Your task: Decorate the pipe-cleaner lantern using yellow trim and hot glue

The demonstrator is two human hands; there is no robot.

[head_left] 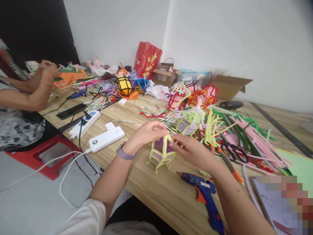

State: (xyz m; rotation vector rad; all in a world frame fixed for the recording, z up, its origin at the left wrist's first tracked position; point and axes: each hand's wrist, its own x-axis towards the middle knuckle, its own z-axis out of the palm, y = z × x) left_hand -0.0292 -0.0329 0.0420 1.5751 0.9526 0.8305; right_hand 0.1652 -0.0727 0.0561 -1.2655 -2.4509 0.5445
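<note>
Both hands meet over the near edge of the wooden table [151, 192]: the left hand [146, 132] pinches the top of one small lantern [160, 154] of yellow-green pipe cleaners with purple panels, and the right hand [193, 150] grips its other side. One blue glue gun [205, 199] lies just beside the right forearm. One pair of scissors [233, 151] rests on the loose pipe cleaners [246, 137]. Two white power banks [106, 138] lie left. A co-worker's two hands [47, 70] work at the far end.
</note>
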